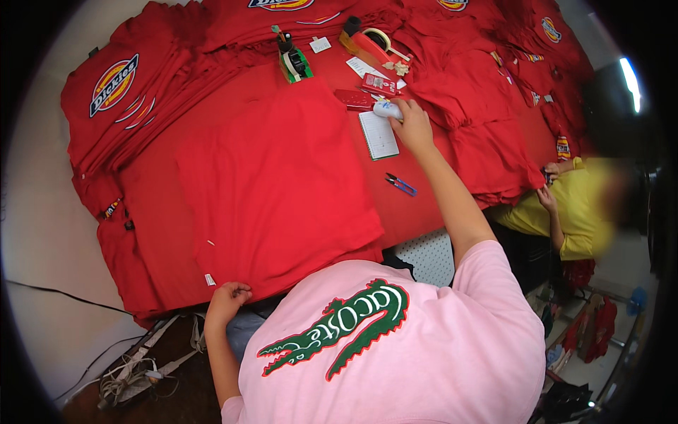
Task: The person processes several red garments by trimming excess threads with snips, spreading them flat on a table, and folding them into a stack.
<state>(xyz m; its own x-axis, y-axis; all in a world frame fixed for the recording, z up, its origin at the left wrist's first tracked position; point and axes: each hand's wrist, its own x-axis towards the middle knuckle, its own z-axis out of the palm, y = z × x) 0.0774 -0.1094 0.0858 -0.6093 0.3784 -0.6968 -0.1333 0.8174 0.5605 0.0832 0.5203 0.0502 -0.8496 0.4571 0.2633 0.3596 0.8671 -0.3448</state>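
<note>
A red T-shirt (282, 177) lies spread flat on the table before me. At its near left corner my left hand (227, 302) has its fingers curled closed on the shirt's edge, beside a small white tag (210, 280). My right hand (414, 126) reaches far across and is closed around a small white bottle-like thing (386, 108), partly hidden by the fingers. Just under that hand lies an open notepad (378, 136) with a green edge. Nearer to me are blue-handled thread snips (401, 184). Red boxes (354, 99) lie beyond the notepad.
Stacks of red shirts (127, 99) line the left and far sides, with more (487, 141) on the right. A green tape dispenser (294, 65) and an orange tape dispenser (367, 46) stand at the back. At the right, a person in yellow (565, 205) handles red cloth. Cables (131, 374) hang lower left.
</note>
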